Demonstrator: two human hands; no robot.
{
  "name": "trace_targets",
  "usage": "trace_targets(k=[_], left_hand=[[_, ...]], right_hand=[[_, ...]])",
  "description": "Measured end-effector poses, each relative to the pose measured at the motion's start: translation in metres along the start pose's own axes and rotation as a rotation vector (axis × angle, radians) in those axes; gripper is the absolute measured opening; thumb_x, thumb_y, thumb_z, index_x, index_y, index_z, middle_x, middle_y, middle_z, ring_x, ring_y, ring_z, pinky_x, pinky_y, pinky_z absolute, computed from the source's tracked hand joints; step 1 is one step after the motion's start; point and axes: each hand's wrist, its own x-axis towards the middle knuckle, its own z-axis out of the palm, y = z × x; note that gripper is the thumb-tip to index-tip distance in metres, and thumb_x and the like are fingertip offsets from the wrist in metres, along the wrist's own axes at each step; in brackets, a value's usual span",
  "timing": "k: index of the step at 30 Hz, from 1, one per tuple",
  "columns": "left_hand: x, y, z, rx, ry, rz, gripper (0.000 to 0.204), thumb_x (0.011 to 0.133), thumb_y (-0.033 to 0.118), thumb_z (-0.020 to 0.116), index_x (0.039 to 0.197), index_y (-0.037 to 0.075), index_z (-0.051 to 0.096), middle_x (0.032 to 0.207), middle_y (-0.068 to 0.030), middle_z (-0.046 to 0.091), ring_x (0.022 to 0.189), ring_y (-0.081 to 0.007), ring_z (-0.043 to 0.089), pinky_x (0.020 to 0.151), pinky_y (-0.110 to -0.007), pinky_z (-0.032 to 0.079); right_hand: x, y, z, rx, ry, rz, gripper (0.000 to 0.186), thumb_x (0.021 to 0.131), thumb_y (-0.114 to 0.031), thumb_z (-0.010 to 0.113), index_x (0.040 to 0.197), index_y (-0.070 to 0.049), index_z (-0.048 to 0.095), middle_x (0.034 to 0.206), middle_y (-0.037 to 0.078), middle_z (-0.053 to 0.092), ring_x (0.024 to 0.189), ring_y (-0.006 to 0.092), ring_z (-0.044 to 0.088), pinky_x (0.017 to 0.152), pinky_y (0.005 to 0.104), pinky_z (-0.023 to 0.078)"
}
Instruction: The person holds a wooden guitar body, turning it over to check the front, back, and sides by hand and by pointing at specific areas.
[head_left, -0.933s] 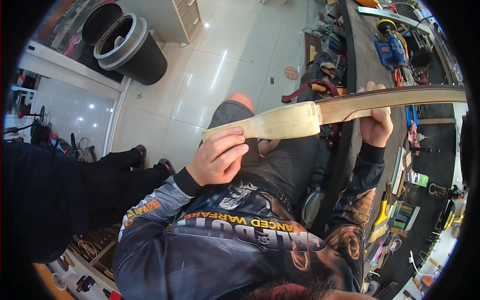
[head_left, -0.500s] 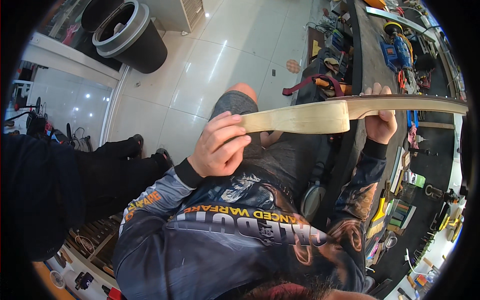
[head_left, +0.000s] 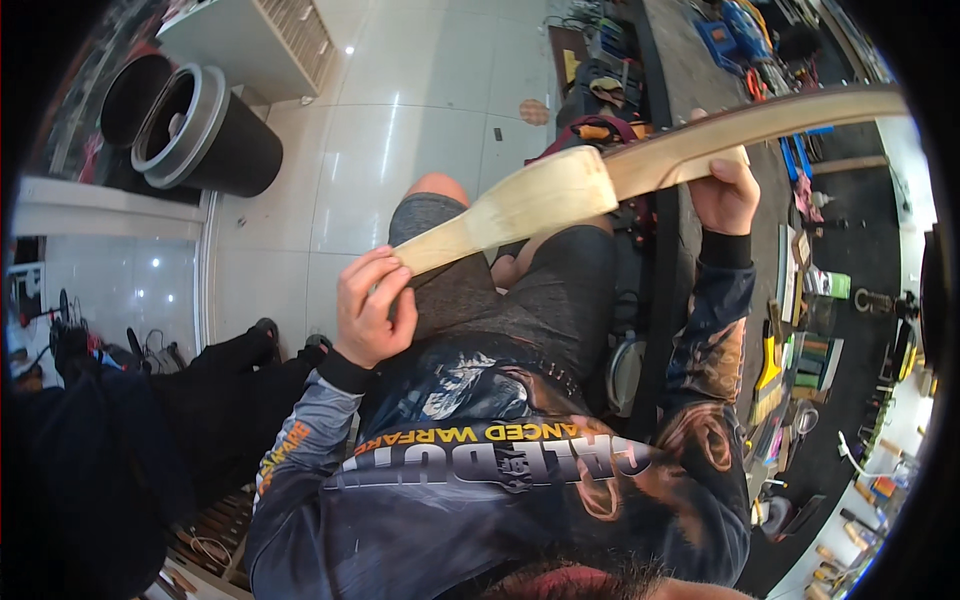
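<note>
A long, shaped piece of pale wood point(head_left: 540, 195) spans both my hands, rising toward the right. Its left part is paddle-like, narrow at the left tip and wide at a blunt step near the middle. Beyond that step runs a slim curved wooden length point(head_left: 800, 112) with a dark strip along its upper edge; whether it is joined or a separate piece I cannot tell. My left hand point(head_left: 375, 305) pinches the narrow left tip. Around the slim part, my right hand point(head_left: 725, 185) is closed, thumb on the near side and fingers mostly hidden behind.
On the right, a dark workbench point(head_left: 690, 85) carries tools, a yellow-handled brush point(head_left: 768, 375) and a blue power tool point(head_left: 745, 30). A black bin point(head_left: 225, 145) with a raised lid stands far left. Another person's dark-clothed legs point(head_left: 215, 390) are close on my left.
The wood has tilted, its left end lower and its right end higher in view. My left hand moved left and nearer; the head view has shifted too. Both hands keep their hold.
</note>
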Motion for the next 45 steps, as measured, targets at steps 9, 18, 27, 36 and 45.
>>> trace_targets(k=[9,18,27,36,45], left_hand=[[-0.05,-0.025,0.013,0.009,-0.182,-0.247,0.099,0.087,0.0,0.075,0.17,0.008,0.021,0.164,-0.0257,0.04,0.145,-0.0468,0.05,0.119,-0.054,0.044],[-0.063,-0.036,0.017,-0.242,-0.18,-0.655,0.106,0.092,0.009,0.077,0.17,-0.002,0.007,0.167,-0.03,0.036,0.152,-0.047,0.04,0.127,-0.053,0.031],[0.038,0.007,0.015,0.115,-0.238,-0.331,0.106,0.086,0.018,0.081,0.167,-0.006,0.017,0.167,-0.0302,0.034,0.157,-0.0485,0.033,0.131,-0.058,0.023],[0.139,0.058,0.007,-1.039,-0.13,-0.484,0.085,0.105,0.021,0.069,0.171,-0.001,0.019,0.165,-0.0243,0.043,0.153,-0.0325,0.044,0.125,-0.043,0.035],[0.17,0.022,0.002,-1.215,-0.591,-0.525,0.062,0.108,0.018,0.068,0.162,-0.001,0.046,0.153,-0.0148,0.061,0.142,-0.0214,0.056,0.12,-0.037,0.042]], right_hand=[[-0.005,-0.018,0.048,-0.129,0.001,-0.006,0.042,0.082,-0.009,0.064,0.123,0.0,0.058,0.123,0.017,0.068,0.119,0.0298,0.068,0.107,0.0422,0.053],[-0.007,-0.033,0.099,-0.29,-0.032,-0.093,0.028,0.086,-0.011,0.066,0.112,-0.006,0.056,0.1,0.011,0.063,0.11,0.0326,0.073,0.1,0.0432,0.057],[-0.009,-0.023,0.086,-0.206,0.048,-0.086,0.03,0.087,-0.009,0.063,0.115,-0.002,0.055,0.11,0.017,0.069,0.111,0.0337,0.071,0.106,0.0446,0.054],[0.002,-0.002,0.014,-0.064,0.036,-0.02,0.06,0.087,-0.011,0.064,0.144,0.005,0.053,0.138,0.018,0.064,0.134,0.033,0.059,0.121,0.046,0.041],[0.02,0.004,-0.018,0.119,0.071,-0.031,0.059,0.086,-0.009,0.063,0.142,0.006,0.057,0.14,0.018,0.066,0.136,0.0344,0.059,0.123,0.0496,0.04]])
